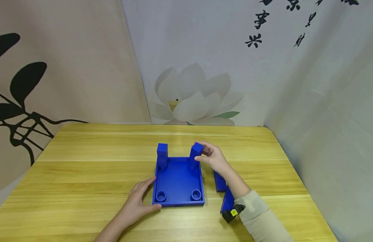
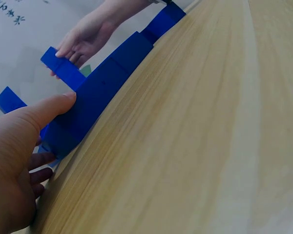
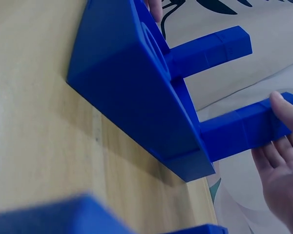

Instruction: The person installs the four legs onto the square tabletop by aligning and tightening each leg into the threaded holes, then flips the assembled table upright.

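Observation:
A blue square tray (image 1: 178,181) with raised edges lies on the table, two round sockets (image 1: 196,195) at its near corners. Blue posts stand at both far corners, the left one (image 1: 162,156) untouched. The right post (image 1: 196,155) is pinched near its top between thumb and fingers of my right hand (image 1: 215,159); the right wrist view shows that hand (image 3: 283,161) on the post (image 3: 249,126). My left hand (image 1: 137,201) grips the tray's near left corner, thumb at the front edge, fingers along the left side; the left wrist view shows its thumb on the tray (image 2: 95,92).
Two loose blue pieces lie right of the tray, one (image 1: 219,182) beside my right forearm and one (image 1: 227,201) nearer, partly under the wrist strap and sleeve. Printed curtains (image 1: 204,50) hang behind and to the right of the wooden table (image 1: 83,168).

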Demonstrator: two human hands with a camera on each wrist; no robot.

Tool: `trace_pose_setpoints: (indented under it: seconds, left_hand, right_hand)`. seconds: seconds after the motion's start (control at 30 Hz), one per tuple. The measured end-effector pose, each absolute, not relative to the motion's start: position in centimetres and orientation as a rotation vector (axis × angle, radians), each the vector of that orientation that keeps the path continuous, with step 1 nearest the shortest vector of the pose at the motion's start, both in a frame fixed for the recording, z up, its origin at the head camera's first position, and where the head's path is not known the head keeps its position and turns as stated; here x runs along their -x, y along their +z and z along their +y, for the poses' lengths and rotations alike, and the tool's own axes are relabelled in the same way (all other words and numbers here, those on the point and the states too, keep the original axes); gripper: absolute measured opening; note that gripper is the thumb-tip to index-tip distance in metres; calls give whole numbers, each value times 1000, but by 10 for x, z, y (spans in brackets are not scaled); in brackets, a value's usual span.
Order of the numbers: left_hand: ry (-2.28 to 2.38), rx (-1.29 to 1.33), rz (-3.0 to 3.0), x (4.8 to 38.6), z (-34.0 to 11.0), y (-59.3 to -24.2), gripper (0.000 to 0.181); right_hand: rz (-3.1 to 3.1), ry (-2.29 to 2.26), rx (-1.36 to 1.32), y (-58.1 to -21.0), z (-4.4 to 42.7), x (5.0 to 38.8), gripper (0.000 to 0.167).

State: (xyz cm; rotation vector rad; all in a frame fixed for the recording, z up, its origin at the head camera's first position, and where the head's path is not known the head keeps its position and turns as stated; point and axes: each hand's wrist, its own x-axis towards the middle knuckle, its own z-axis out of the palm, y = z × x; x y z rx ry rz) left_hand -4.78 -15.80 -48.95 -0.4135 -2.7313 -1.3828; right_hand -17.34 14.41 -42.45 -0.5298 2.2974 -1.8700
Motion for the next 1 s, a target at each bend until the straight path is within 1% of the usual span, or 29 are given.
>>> trace_pose_setpoints:
  seconds: [0.17,0.23,0.33,0.47,0.6,0.83,1.0]
  left_hand:
    - [-1377,417,-2728,48,-158,-490,94]
    - [-1378,419,-2729,48,-158,-490,94]
    - [-1382,416,-2734,48,-158,-489,94]
    - [-1383,410,-2740,48,-158,-487,94]
    - [-1386,402,-2743,48,-158,-487,94]
    - [-1382,397,-2745,47,-158,-487,94]
    - [-1382,405,-2742,47,-158,-488,94]
  right_hand:
    - [2379,-1905,437,-424,138,172,54]
    - [2379,-1929,424,-425,136,173,54]
    - [2398,-1943,394,-416,132,167,50]
    - [2444,-1953,328,-418,128,166,48]
    - [2485,-1982,284,-430,127,171,47]
    - [2505,-2011,273,-431,122,169,42]
    - [2489,-1968,348,-430,122,168,47]
